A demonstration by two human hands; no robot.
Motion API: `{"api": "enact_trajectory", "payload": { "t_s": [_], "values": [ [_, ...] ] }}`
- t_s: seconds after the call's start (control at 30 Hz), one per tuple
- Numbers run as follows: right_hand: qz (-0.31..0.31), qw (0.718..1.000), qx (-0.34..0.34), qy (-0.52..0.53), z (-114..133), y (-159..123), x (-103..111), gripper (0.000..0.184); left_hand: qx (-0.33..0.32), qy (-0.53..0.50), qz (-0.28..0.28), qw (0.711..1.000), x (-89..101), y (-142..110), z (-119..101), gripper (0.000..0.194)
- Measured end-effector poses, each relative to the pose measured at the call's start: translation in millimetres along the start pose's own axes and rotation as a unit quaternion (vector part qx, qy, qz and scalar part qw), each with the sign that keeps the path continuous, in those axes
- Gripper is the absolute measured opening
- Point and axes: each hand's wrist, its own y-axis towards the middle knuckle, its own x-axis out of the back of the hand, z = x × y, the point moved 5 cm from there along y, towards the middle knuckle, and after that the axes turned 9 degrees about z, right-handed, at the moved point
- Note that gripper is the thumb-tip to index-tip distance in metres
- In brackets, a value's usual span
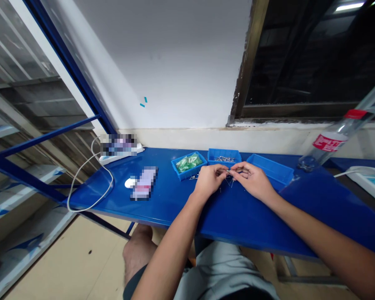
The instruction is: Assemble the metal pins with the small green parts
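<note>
Our left grip (210, 180) and right grip (250, 179) pinch a small piece (228, 172) over the desk (234, 216), beside blue trays (214, 162) near its back edge; bare surface reaches its front edge.

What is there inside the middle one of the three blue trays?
The middle tray holds small, silvery metal pieces; whatever lies beneath them is covered and cannot be seen.
</note>
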Motion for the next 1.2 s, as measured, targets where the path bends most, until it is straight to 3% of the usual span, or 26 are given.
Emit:
{"api": "enact_trajectory", "payload": {
  "t_s": [0.27,0.47,0.87,0.97,1.07,1.2],
  "values": [
    [-0.012,1.000,0.016,0.013,3,0,3,0.043,-0.012,-0.066,-0.027,0.997,2.4,1,-2,0.032],
    [-0.032,0.999,0.020,0.020,9,-1,3,0.047,-0.004,-0.114,-0.014,0.993,-0.1,0,-2,0.036],
    [-0.060,0.997,0.050,0.003,13,-2,6,0.045,-0.069,-0.133,0.031,0.988,-5.4,0,-5,0.038],
    [-0.064,0.996,0.056,-0.031,16,-1,7,0.040,-0.081,-0.091,0.044,0.992,-5.0,-1,-9,0.043],
    [-0.066,0.984,0.093,-0.137,27,-1,12,0.024,-0.087,0.017,0.043,0.995,-3.5,-2,-11,0.043],
    [-0.091,0.927,0.141,-0.334,38,1,31,0.017,-0.100,0.163,0.076,0.978,-8.2,-3,-10,0.032]
  ]
}}
